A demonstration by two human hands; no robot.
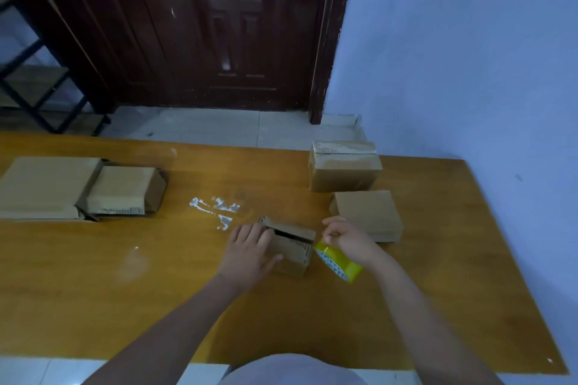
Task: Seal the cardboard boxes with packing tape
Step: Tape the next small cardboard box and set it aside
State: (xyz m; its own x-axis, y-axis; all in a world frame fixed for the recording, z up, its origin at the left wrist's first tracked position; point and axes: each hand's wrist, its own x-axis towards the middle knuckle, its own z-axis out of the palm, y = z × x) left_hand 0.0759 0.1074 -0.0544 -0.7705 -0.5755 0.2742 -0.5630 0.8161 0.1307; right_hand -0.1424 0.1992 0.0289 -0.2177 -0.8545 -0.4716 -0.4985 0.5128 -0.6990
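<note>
Head view: small box [292, 248] on the table [125, 291], near centre, top seam gaping.
Left hand [250, 251] lies spread on it, pressing; right hand [350, 239] grips the yellow tape roll [339, 262] beside it. Best to close the flaps flush first, then run tape along the seam.

Wooden table [93, 291] bears white residue patches [215, 209]. Behind it: dark door [219, 25], tiled floor [219, 128], metal rack [37, 87].
</note>
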